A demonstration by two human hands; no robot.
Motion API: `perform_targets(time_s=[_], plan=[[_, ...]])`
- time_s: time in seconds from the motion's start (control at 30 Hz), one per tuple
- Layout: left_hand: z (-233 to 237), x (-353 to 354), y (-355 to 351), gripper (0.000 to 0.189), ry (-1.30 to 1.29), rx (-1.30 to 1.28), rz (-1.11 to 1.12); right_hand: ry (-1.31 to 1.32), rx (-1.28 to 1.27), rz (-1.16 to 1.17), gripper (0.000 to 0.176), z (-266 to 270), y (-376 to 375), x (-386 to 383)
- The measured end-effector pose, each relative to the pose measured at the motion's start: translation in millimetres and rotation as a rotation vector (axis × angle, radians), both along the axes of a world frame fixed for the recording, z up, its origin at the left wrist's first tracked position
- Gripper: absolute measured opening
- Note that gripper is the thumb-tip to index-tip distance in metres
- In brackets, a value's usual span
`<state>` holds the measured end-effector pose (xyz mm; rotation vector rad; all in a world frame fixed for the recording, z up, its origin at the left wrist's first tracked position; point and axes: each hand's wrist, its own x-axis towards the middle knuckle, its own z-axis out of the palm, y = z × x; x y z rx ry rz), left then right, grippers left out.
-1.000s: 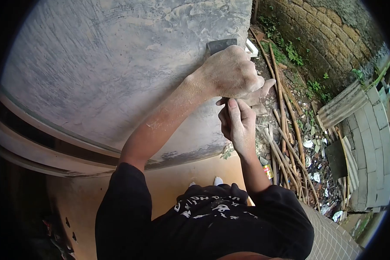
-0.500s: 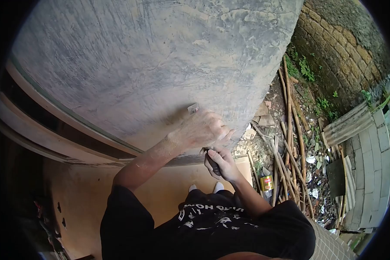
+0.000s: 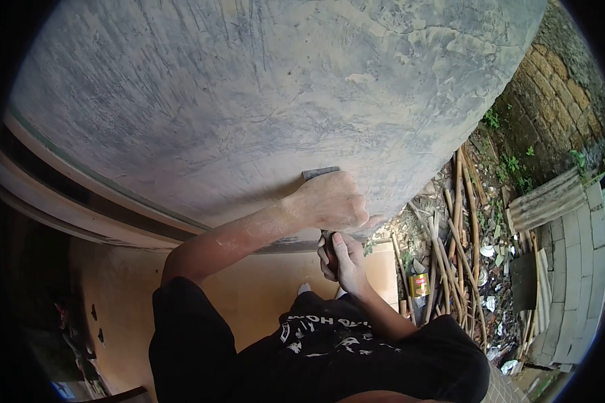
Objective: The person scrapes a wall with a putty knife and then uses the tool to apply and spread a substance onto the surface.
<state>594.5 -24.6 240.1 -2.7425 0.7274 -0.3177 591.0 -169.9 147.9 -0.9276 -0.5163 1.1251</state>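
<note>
My left hand is a dusty fist with its knuckles up, close against the plastered wall. A flat grey blade, like a scraper's edge, sticks out past the knuckles; the rest of it is hidden by the fist. Just below, my right hand wraps round a dark handle with the thumb laid along it. The handle's upper end reaches under my left hand, where its tip is out of sight. Pale filler and grey streaks cover the wall.
A tan board-like surface lies below the hands. Bamboo poles, rubble and a yellow tin lie on the ground to the right. Beyond them stand a stone wall and grey blocks. A dark-striped ledge runs along the left.
My left hand has shifted slightly right and down, and the blade beyond it now appears as a dark strip. The right hand stays round its handle. The view has turned a little.
</note>
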Motion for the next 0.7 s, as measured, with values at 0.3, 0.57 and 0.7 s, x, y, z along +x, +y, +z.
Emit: perform_targets(time_s=[0.3,0.57,0.7], plan=[[17.2,1.0,8.3,0.036,0.004,-0.036,-0.077,-0.099,-0.091,-0.071,0.038,22.1,7.9,-8.0],[25.1,-4.6,13.0,0.047,-0.207,-0.146,-0.168,-0.197,0.052,-0.108,0.038,20.2,29.0,-16.2],[-24.5,-5.0,14.3,0.047,-0.133,-0.179,-0.119,-0.225,-0.013,-0.129,0.036,-18.7,22.9,-10.9]])
